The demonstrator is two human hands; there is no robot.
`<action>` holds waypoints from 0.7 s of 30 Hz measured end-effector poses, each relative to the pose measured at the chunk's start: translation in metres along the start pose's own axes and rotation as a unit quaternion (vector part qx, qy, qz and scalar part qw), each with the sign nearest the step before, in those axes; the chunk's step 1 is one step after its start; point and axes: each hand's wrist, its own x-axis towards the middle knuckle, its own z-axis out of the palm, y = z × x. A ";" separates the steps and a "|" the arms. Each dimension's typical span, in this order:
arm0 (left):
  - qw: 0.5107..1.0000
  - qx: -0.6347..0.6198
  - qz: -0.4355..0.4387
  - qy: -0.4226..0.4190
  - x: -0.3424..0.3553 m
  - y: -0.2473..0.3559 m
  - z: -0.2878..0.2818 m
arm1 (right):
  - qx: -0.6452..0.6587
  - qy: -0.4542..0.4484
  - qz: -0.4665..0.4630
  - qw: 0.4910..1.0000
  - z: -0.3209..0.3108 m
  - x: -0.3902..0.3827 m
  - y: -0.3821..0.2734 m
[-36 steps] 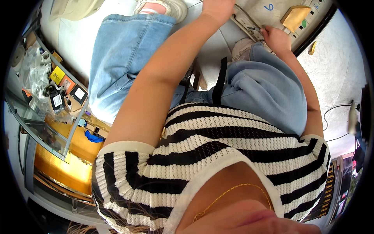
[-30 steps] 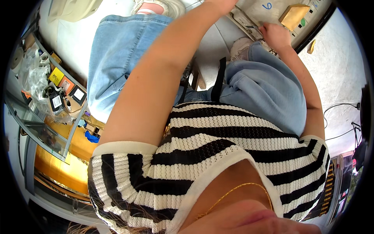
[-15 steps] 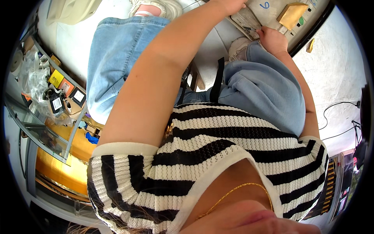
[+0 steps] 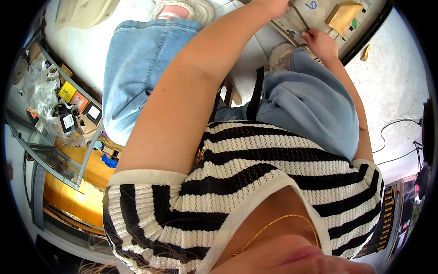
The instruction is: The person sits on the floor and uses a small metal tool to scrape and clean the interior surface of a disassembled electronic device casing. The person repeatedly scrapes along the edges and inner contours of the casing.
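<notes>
A worn beige panel (image 4: 311, 18) with a blue marking and a row of sockets lies at the top, above my lap. My left hand (image 4: 278, 8) is curled at the panel's near edge beside a thin dark strip, possibly a cord; what its fingers hold is unclear. My right hand (image 4: 321, 45) pinches a slim metal tool (image 4: 294, 32), whose tip lies at the panel's lower edge. A small tan block (image 4: 342, 17) sits on the panel, with a green patch beside it.
My jeans-clad legs (image 4: 141, 68) and sneakers (image 4: 200, 11) are below the panel. A glass case (image 4: 52, 160) with boxes and plastic bags stands left. A cream plastic object (image 4: 84, 11) is upper left. Black cables (image 4: 388, 160) lie right, near another tan piece (image 4: 364, 53).
Both hands stay at the panel and have shifted slightly. The metal tool in my right hand shows more clearly than half a second ago.
</notes>
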 end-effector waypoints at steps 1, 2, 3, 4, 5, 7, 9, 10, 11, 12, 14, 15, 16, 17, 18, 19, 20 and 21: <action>1.000 -0.007 0.008 0.004 -0.003 -0.003 0.002 | 0.004 0.004 -0.003 1.000 0.000 0.000 0.000; 1.000 -0.014 0.015 0.008 -0.004 -0.005 0.002 | 0.007 0.008 -0.005 1.000 0.000 0.001 0.001; 1.000 -0.018 0.014 0.007 -0.006 -0.005 0.001 | -0.003 0.030 -0.041 0.999 -0.001 0.002 0.003; 1.000 -0.023 0.014 0.005 -0.009 -0.005 0.000 | -0.014 0.052 -0.077 0.996 -0.003 0.004 0.007; 1.000 -0.027 0.013 0.004 -0.011 -0.005 -0.001 | -0.024 0.074 -0.113 0.991 -0.005 0.006 0.010; 0.999 -0.037 0.000 -0.001 -0.013 -0.004 -0.001 | -0.017 0.065 -0.150 0.986 -0.012 0.013 0.017; 0.999 -0.045 0.008 -0.007 -0.015 -0.004 -0.004 | -0.016 0.041 -0.161 0.986 -0.017 0.016 0.018; 0.999 -0.048 0.022 -0.010 -0.018 -0.004 -0.007 | -0.019 0.022 -0.153 0.988 -0.020 0.017 0.018; 0.998 -0.050 0.036 -0.014 -0.020 -0.005 -0.009 | -0.022 0.003 -0.145 0.989 -0.021 0.017 0.018; 0.998 -0.038 0.049 -0.021 -0.021 -0.007 -0.008 | -0.016 0.019 -0.157 0.987 -0.020 0.016 0.018; 0.996 -0.014 0.075 -0.034 -0.022 -0.011 -0.006 | -0.003 0.052 -0.180 0.982 -0.015 0.014 0.019; 0.997 -0.015 0.065 -0.044 -0.023 -0.010 -0.007 | -0.007 0.044 -0.159 0.986 -0.014 0.013 0.017; 0.997 -0.015 0.055 -0.053 -0.023 -0.009 -0.008 | -0.011 0.036 -0.138 0.990 -0.013 0.012 0.013; 0.997 -0.015 0.045 -0.062 -0.024 -0.008 -0.008 | -0.015 0.028 -0.117 0.993 -0.012 0.011 0.010; 0.997 -0.011 0.046 -0.064 -0.026 -0.007 -0.010 | -0.009 0.016 -0.106 0.994 -0.010 0.010 0.010; 0.997 -0.006 0.048 -0.065 -0.028 -0.007 -0.012 | -0.003 0.004 -0.095 0.995 -0.009 0.010 0.010; 0.997 -0.002 0.049 -0.067 -0.031 -0.006 -0.014 | 0.003 -0.008 -0.084 0.996 -0.007 0.009 0.010; 0.996 -0.001 0.056 -0.072 -0.033 -0.006 -0.016 | 0.012 -0.015 -0.076 0.997 -0.004 0.008 0.011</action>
